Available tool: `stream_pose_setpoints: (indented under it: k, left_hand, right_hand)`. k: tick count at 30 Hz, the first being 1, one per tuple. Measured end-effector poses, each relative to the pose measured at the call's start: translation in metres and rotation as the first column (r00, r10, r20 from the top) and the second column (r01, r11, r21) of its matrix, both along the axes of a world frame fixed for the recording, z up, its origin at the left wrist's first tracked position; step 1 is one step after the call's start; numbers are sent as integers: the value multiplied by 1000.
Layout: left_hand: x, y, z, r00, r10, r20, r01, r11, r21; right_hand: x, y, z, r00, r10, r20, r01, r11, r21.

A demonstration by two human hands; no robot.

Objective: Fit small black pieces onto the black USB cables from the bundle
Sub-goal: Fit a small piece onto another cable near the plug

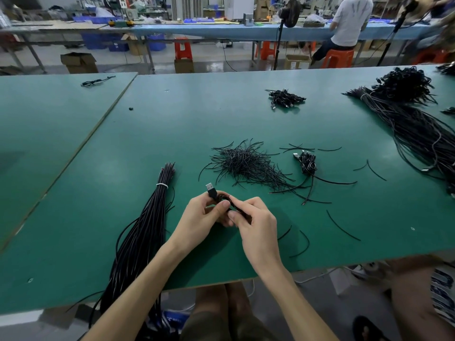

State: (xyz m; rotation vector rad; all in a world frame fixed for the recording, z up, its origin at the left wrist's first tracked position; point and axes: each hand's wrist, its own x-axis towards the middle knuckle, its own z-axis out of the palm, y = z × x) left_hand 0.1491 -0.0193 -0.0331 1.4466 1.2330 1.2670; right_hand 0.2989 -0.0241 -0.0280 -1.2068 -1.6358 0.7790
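My left hand [200, 215] grips a coiled cable [221, 197], and its plug [210, 188] pokes up past my fingers. My right hand [256, 223] is pressed right against the left, thumb and fingers pinching that same cable. Whether a small piece sits in the pinch, I can't tell. Both hands hang just above the table [172, 124], near its front edge. The bundle [145, 230] lies just beside my left wrist, banded white near its far end and trailing off the table edge. Beyond my hands is a heap of pieces [246, 163], with a wound cable [307, 163] just right of it.
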Motion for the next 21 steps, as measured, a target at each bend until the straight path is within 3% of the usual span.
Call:
stream_pose_setpoints:
  k: [2,5,8,15,18,21]
  left_hand:
    - [1,0,1,1000,22,-12,-22,1000,-5]
    - [2,0,1,997,63,-38,-62,998,3]
    - [2,-1,0,993,80,-85,-79,997,18]
    - [-2,0,-2,966,217,-142,-210,976,60]
    - [-4,1,-1,945,265,-193,-253,964,86]
    - [-6,2,-1,928,290,-234,-275,957,93]
  right_hand:
    - [-1,0,-1,999,-6,35,5,1000,6]
    - [-5,-4,-4,970,30,241,-46,997,60]
    - [-5,-4,-8,893,53,447,-96,993,75]
    - [-3,16,1,645,81,760,-251,962,111]
    - [-5,19,0,589,28,808,-305,933,190]
    - [-4,21,-2,632,39,774,-324,921,218]
